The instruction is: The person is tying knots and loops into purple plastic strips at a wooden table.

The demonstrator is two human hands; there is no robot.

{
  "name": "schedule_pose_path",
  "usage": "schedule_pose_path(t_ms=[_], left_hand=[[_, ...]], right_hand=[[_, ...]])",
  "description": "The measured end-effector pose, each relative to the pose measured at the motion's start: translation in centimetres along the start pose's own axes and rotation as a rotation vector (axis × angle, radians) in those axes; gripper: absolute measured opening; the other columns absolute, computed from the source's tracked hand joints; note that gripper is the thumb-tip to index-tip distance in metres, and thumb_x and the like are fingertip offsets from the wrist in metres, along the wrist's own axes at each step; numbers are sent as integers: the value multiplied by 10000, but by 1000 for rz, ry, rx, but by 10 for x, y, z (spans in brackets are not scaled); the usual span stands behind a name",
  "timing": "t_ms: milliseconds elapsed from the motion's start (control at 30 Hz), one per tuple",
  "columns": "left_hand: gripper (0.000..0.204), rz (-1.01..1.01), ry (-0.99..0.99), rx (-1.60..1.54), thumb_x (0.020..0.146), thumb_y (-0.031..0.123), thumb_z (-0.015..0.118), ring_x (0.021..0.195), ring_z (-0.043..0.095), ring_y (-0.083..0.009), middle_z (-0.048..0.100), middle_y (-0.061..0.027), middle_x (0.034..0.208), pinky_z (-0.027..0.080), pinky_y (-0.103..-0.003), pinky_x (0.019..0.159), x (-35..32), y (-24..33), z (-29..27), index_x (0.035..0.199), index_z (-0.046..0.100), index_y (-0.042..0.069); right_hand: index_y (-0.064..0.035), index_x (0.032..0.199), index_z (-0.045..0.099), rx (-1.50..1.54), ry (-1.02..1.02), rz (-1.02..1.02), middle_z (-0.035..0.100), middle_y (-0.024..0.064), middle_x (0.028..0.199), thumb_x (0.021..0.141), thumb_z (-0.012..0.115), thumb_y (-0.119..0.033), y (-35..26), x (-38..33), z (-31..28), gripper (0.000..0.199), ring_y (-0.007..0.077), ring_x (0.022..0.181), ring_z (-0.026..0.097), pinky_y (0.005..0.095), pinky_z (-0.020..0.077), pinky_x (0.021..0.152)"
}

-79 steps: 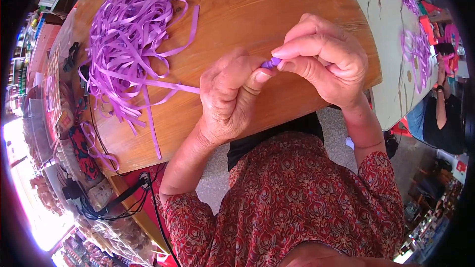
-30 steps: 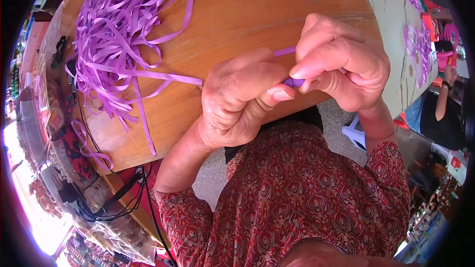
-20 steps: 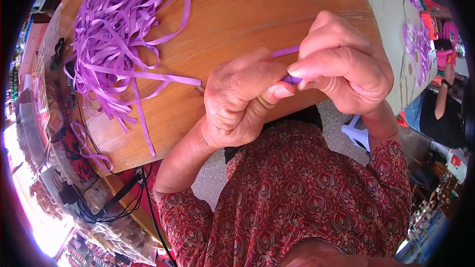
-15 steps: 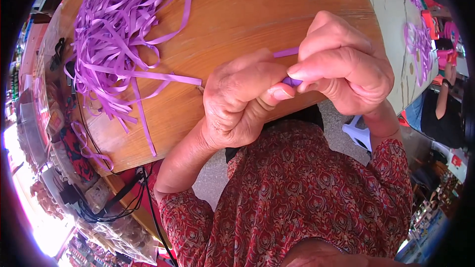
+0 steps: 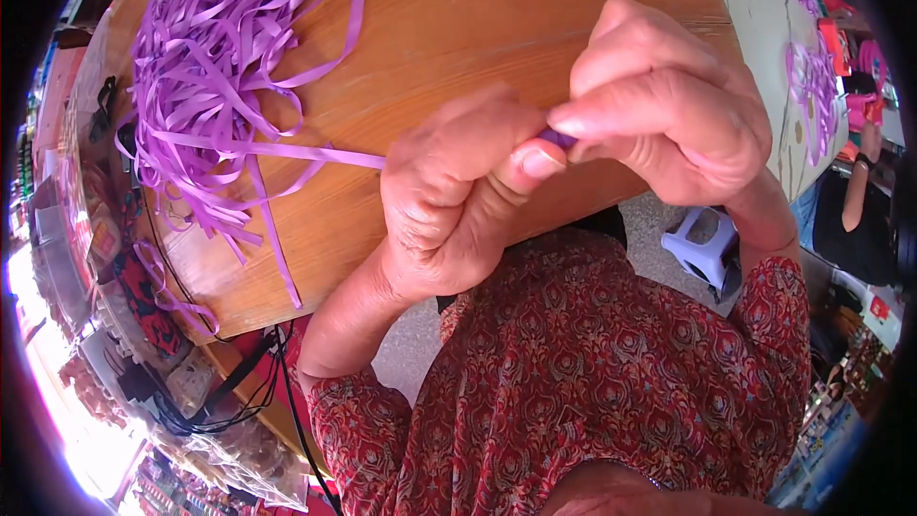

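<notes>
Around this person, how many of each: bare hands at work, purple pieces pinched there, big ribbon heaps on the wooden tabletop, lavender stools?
Bare hands: 2 (left hand, right hand)
Purple piece: 1
Purple ribbon heap: 1
Lavender stool: 1
Total: 5

Looks like a small workshop, or the work corner of a shop; which is hard to tell.
A wooden table (image 5: 449, 29) bears a heap of purple ribbons (image 5: 205, 57), and more ribbons (image 5: 815, 100) lie on a white table (image 5: 764, 29) to the right, with another person (image 5: 855, 234) near it. Clear plastic bags (image 5: 244, 463) and black cables (image 5: 275, 349) crowd the left, a plastic stool (image 5: 707, 244) stands on the floor (image 5: 401, 354), and small goods (image 5: 181, 487), too blurred to name, line the edges.
</notes>
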State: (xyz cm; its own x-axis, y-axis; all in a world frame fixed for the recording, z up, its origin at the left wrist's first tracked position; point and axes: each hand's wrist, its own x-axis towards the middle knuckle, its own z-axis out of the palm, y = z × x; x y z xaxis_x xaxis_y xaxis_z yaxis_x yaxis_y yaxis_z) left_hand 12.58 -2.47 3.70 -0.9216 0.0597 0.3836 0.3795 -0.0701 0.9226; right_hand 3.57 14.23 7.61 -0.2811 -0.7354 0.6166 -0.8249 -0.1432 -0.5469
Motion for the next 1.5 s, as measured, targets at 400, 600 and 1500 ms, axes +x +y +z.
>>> schedule_pose_path(t_ms=[400, 600, 1500], left_hand=[[113, 199, -13, 237, 834, 59, 638, 571, 489, -196, 557, -72, 706, 398, -292, 506, 2, -18, 1, 928, 586, 24], [145, 304, -41, 287, 834, 86, 638, 579, 495, -203, 546, -81, 708, 403, -301, 505, 8, -16, 3, 938, 592, -5], [197, 358, -101, 632, 714, 181, 709, 450, 453, -215, 430, -43, 630, 347, -326, 402, 5, -13, -1, 814, 589, 62]], right_hand=[[80, 996, 631, -1, 66, 63, 623, 122, 804, 677, 748, -78, -1, -8, -6, 374, 196, 663, 590, 280, 435, 546], [68, 933, 658, -114, 87, -24, 613, 109, 792, 628, 756, -58, 0, -14, -5, 345, 183, 632, 574, 274, 434, 528], [43, 799, 603, -321, -255, -110, 513, 77, 690, 565, 741, -61, -12, -4, -24, 291, 194, 559, 475, 306, 364, 471]])
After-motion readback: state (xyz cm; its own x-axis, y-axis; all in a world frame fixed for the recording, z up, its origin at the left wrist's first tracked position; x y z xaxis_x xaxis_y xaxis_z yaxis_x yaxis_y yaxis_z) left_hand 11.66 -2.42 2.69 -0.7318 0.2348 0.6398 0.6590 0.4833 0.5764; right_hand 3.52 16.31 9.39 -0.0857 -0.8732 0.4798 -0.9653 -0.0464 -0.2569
